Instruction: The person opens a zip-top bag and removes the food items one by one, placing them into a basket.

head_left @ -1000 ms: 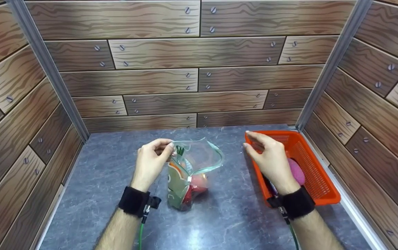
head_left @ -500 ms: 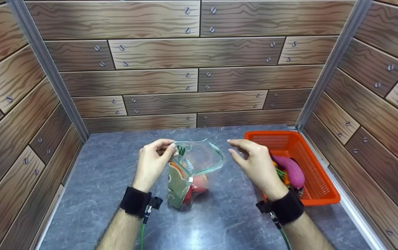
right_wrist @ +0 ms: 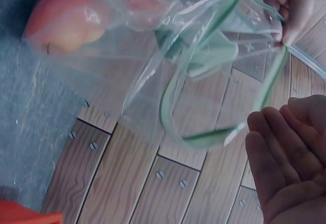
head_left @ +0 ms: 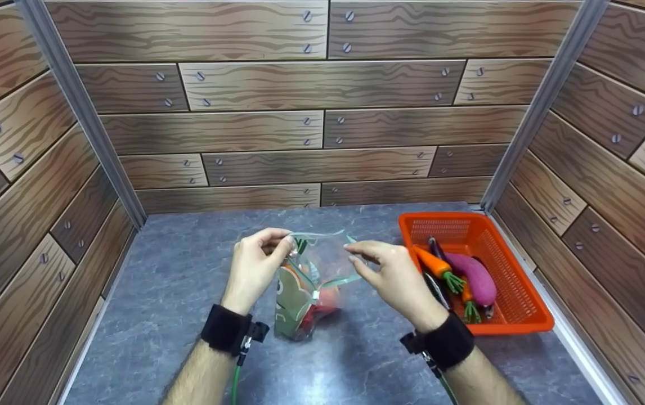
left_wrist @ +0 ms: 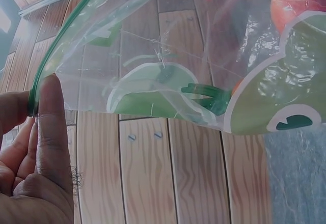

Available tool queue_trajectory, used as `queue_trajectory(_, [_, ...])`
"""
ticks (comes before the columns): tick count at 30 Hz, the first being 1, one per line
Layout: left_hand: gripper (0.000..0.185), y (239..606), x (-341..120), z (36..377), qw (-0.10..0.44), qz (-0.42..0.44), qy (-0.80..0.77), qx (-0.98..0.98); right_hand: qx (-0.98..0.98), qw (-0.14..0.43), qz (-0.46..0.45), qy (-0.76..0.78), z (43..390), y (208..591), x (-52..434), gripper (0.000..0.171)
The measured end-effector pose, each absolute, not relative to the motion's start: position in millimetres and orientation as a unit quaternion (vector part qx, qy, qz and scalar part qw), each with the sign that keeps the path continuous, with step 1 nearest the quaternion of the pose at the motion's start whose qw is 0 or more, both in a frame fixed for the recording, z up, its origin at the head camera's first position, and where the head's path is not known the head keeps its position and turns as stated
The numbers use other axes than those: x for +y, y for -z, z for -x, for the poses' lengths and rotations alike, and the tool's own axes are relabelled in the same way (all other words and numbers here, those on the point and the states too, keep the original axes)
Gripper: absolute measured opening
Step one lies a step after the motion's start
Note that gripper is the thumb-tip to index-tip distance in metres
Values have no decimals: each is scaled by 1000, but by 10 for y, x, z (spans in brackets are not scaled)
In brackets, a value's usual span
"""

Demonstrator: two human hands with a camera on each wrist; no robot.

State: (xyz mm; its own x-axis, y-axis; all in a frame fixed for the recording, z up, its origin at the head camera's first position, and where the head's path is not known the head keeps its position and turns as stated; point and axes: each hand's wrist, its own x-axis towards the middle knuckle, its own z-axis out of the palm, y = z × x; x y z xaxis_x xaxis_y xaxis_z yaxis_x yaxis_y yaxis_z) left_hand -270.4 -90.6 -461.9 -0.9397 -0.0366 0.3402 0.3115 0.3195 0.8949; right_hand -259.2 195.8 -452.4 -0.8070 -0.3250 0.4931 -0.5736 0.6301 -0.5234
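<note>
A clear zip bag [head_left: 289, 304] with a green print and green zip edge stands on the table, its mouth spread. My left hand [head_left: 255, 267] pinches the bag's left corner between thumb and fingers; the left wrist view shows the zip edge under the thumb [left_wrist: 51, 102]. Inside are a red-yellow apple [right_wrist: 61, 20], other red items and something with green stems [left_wrist: 209, 94], partly hidden by the print. My right hand [head_left: 393, 275] is at the right side of the mouth, holding nothing, its fingers [right_wrist: 265, 158] loosely extended close to the zip edge. Whether they touch it, I cannot tell.
At the right stands an orange plastic basket [head_left: 511, 287] holding carrots [head_left: 432, 261], a long purple vegetable [head_left: 474, 278] and dark eggplants [head_left: 437, 247]. Wood-patterned walls [head_left: 322, 129] enclose the grey marbled table [head_left: 187, 315] at the back and sides.
My right hand has moved left from over the basket to the bag's mouth, uncovering the vegetables in the basket. The left hand keeps its pinch on the bag, shifting slightly right.
</note>
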Motion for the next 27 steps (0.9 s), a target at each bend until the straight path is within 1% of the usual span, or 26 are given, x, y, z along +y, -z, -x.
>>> queue_trajectory(5, [17, 4628, -831, 2683, 133, 102, 591, -789, -889, 149, -262, -344, 2644, 4624, 1864, 27])
queue_trajectory(11, [18, 4657, -750, 2654, 127, 116, 589, -789, -904, 107, -252, -329, 2727, 4761, 1759, 26])
queue_trajectory(18, [19, 4699, -694, 2627, 113, 130, 595, -785, -918, 125, -261, -270, 2871, 4943, 1664, 25])
queue_trajectory(20, [20, 4709, -685, 2620, 111, 132, 596, -784, -923, 122, -260, -257, 2913, 4989, 1635, 24])
queue_trajectory(23, [19, 4719, -675, 2612, 111, 136, 595, -784, -928, 104, -256, -249, 2968, 5047, 1599, 24])
queue_trajectory(27, [19, 4736, -667, 2607, 110, 136, 593, -786, -936, 65, -234, -255, 3012, 5114, 1575, 27])
